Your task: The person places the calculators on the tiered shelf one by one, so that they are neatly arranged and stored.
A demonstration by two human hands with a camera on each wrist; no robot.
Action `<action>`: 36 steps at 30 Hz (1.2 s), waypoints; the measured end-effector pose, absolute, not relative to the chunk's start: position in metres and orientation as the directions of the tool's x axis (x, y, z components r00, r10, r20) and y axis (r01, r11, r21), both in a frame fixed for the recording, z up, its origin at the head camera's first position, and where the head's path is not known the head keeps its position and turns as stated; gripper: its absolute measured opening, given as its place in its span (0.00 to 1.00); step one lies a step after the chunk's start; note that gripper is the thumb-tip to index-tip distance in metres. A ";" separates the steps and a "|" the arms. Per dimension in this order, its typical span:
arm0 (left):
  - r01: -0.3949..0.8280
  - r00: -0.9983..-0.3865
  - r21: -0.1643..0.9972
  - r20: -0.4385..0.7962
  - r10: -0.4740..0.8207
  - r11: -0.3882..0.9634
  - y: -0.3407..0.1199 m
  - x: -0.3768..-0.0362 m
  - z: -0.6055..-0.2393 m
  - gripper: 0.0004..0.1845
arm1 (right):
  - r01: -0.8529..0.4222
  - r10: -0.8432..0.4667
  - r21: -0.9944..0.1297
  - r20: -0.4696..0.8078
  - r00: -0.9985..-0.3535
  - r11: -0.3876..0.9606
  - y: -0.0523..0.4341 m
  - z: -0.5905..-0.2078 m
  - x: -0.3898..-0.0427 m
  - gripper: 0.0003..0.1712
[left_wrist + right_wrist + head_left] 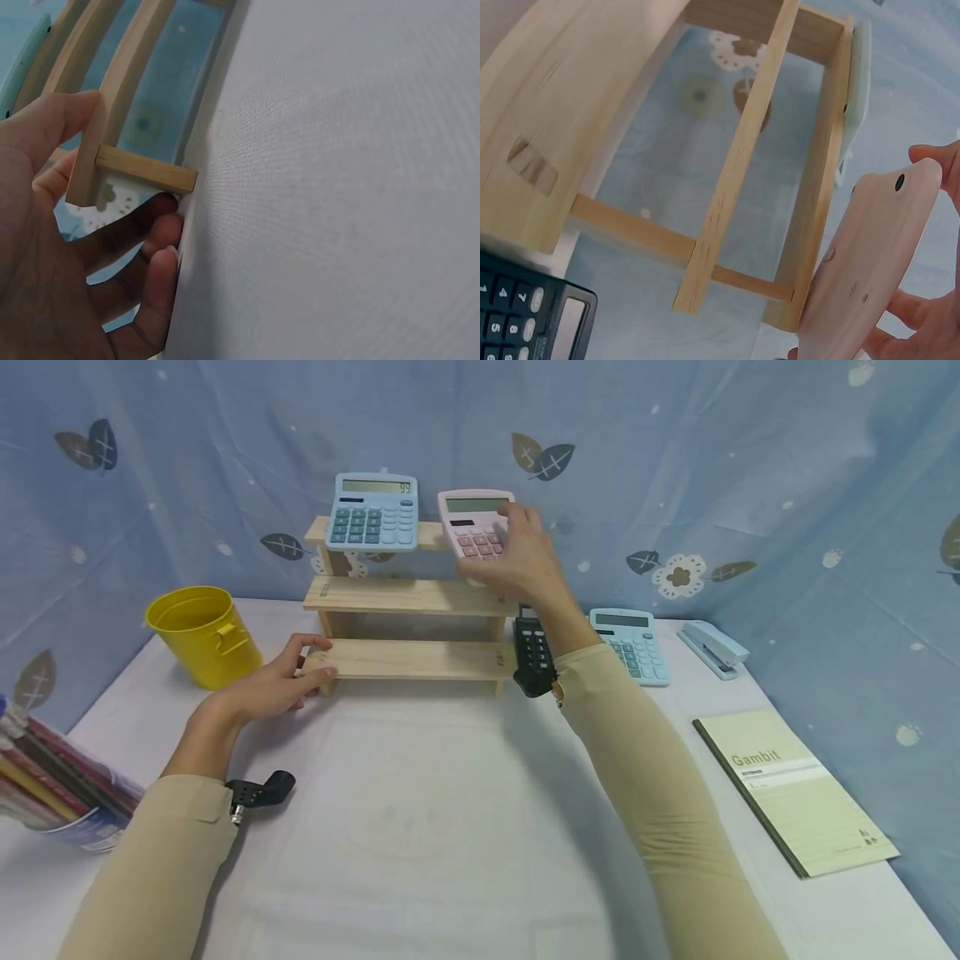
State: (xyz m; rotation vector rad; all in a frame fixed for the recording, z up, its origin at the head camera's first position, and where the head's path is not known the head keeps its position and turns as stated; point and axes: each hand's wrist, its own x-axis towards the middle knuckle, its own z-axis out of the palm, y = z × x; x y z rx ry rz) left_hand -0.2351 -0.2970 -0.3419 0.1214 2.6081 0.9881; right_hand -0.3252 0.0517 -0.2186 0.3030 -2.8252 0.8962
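Note:
A three-tier wooden rack (408, 597) stands mid-table against the blue curtain. A blue calculator (372, 512) leans on its top tier at the left. My right hand (513, 539) grips a pink calculator (471, 522) at the right end of the top tier. The right wrist view shows the pink calculator's back (862, 277) with fingertips (934, 156) over its edge, beside the rack's frame (735, 165). My left hand (318, 662) holds the left end of the lowest board. In the left wrist view the thumb (52, 120) lies on the rack's slat (146, 169) and the fingers (154, 292) curl beneath.
A black calculator (534, 652) lies at the rack's right foot, with a light blue calculator (633, 645) and a stapler (712, 647) further right. A cream notebook (795, 789) is at the right edge. A yellow bucket (202, 635) and a bundle of books (52, 785) are at the left.

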 end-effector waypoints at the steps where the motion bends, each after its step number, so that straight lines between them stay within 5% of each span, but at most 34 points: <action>1: -0.038 -0.936 0.659 -0.286 0.204 0.751 -0.297 -0.235 -0.342 0.39 | -0.233 -0.138 -0.553 0.208 -0.968 0.800 0.051 -0.219 -0.326 0.57; 9: -0.026 -0.940 0.667 -0.270 0.208 0.745 -0.296 -0.234 -0.341 0.38 | -0.188 -0.099 -0.541 0.189 -0.977 0.820 0.042 -0.218 -0.333 0.46; 20: -0.021 -0.940 0.674 -0.265 0.216 0.738 -0.295 -0.234 -0.340 0.38 | -0.134 -0.057 -0.549 0.155 -0.986 0.825 0.029 -0.218 -0.344 0.53; 36: -0.033 -0.937 0.680 -0.275 0.213 0.732 -0.296 -0.233 -0.341 0.38 | -0.223 -0.211 -0.655 0.098 -0.973 0.722 0.040 -0.214 -0.351 0.46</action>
